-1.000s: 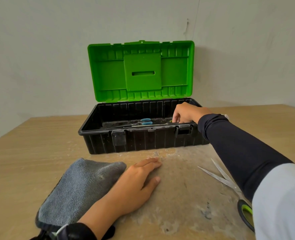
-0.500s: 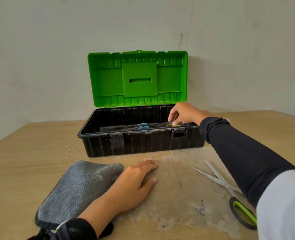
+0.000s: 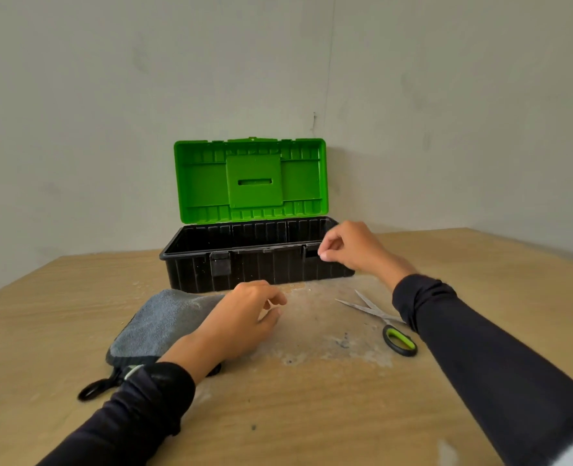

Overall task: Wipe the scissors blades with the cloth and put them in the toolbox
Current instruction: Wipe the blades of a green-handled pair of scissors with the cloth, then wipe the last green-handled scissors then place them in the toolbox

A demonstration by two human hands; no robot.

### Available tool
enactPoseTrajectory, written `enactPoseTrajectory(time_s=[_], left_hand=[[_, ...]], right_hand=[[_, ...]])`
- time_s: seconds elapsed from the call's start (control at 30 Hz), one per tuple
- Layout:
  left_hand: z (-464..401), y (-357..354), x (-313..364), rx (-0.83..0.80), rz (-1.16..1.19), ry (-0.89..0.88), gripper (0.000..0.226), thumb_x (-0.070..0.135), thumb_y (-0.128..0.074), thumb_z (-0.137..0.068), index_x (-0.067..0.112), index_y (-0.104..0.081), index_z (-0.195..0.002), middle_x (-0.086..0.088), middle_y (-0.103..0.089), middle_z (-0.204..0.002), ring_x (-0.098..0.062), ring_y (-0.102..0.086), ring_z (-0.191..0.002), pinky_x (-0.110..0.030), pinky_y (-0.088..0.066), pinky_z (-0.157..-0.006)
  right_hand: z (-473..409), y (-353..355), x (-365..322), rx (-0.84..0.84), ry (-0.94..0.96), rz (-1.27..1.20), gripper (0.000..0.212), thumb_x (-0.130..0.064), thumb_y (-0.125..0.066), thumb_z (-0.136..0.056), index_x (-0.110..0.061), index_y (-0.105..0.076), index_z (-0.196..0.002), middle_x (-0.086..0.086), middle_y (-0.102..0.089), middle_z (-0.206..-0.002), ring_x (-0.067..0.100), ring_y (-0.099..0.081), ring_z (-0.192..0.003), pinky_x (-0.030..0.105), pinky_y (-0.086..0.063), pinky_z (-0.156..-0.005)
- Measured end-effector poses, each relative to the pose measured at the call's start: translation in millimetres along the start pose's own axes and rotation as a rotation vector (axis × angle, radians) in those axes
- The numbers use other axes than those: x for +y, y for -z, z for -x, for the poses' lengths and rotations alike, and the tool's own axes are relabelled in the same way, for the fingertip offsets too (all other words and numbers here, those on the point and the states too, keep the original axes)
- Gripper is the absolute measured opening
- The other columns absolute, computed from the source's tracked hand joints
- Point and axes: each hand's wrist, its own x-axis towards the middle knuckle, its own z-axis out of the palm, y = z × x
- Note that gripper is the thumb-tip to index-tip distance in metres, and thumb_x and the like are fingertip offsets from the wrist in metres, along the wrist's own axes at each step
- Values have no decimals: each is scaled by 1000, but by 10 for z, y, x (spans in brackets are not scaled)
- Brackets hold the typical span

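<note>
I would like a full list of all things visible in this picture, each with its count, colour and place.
toolbox: one, black body with green lid standing open, at the back of the table against the wall; its inside is not visible.
scissors: one pair, silver blades spread open, black and green handle, lying on the table right of centre, partly behind the right arm.
cloth: one, grey, on the table left of centre, under the left wrist.
black loop: one, black, on the table at the near end of the cloth; what it belongs to is unclear.
table: one, light wood with a whitish worn patch in the middle.
wall: pale grey, behind the table.
left hand: one, dark sleeve, fingers loosely curled, holding nothing, above the table beside the cloth.
right hand: one, dark sleeve, fingers loosely curled, holding nothing, in front of the toolbox's right end.
</note>
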Motion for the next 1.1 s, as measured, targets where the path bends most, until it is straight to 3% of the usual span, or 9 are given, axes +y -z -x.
enactPoseTrajectory(time_s=[0.2,0.3,0.43,0.6,0.7,0.8,0.93,1.1], left_hand=[[101,61,19,-24,-11,-5,18,26,-51,-92,23,-63,-105,11,-62,-100,-1,-56,-88,-13,-44,-76],[127,52,18,-46,-31,-28,18,26,-51,-92,24,-63,-106,12,-63,-102,0,-56,-88,-10,-43,-73],[131,41,19,-26,-45,-47,19,27,-50,-92,25,-63,-105,14,-63,-102,1,-56,-88,-17,-48,-81],[120,26,4,1,-25,-39,18,26,-52,-91,26,-65,-103,14,-64,-99,2,-57,-86,-19,-50,-80],[120,13,2,11,-3,-23,17,26,-53,-91,26,-65,-102,15,-63,-96,1,-57,-84,-21,-51,-79],[111,13,21,64,50,13,15,24,-55,-90,25,-66,-99,16,-63,-91,2,-57,-81,-13,-47,-74],[87,8,92,177,223,186,12,23,-59,-88,25,-70,-93,17,-65,-83,-1,-60,-78,-4,-43,-64],[55,-20,313,163,577,359,13,33,-61,-86,29,-68,-95,12,-69,-86,-1,-63,-83,-14,-48,-71]], right_hand=[[494,-120,136,3,-116,180,8,-12,-69,-81,-17,-73,-78,-1,-72,-83,14,-66,-78,37,-57,-78],[554,-84,168,-32,-207,288,6,-11,-68,-82,-12,-74,-83,5,-71,-90,22,-67,-83,38,-56,-79],[506,-144,236,-88,-347,389,14,-14,-67,-82,-8,-70,-95,10,-67,-101,28,-65,-90,40,-56,-82],[486,-151,218,-89,-514,332,25,-19,-73,-79,-2,-64,-95,12,-65,-101,29,-63,-93,33,-54,-80],[473,-110,204,-140,-588,182,36,-22,-78,-72,-1,-64,-98,10,-64,-90,27,-64,-88,32,-51,-72],[463,-47,143,-172,-628,-137,27,-14,-75,-76,-1,-69,-99,10,-63,-82,19,-59,-67,27,-48,-60],[491,40,-34,-202,-620,-571,6,-6,-69,-82,-8,-69,-87,5,-65,-82,12,-56,-69,23,-49,-63],[395,52,-283,-187,-560,-888,11,-5,-66,-85,-13,-63,-78,0,-59,-70,9,-52,-61,22,-47,-61]])
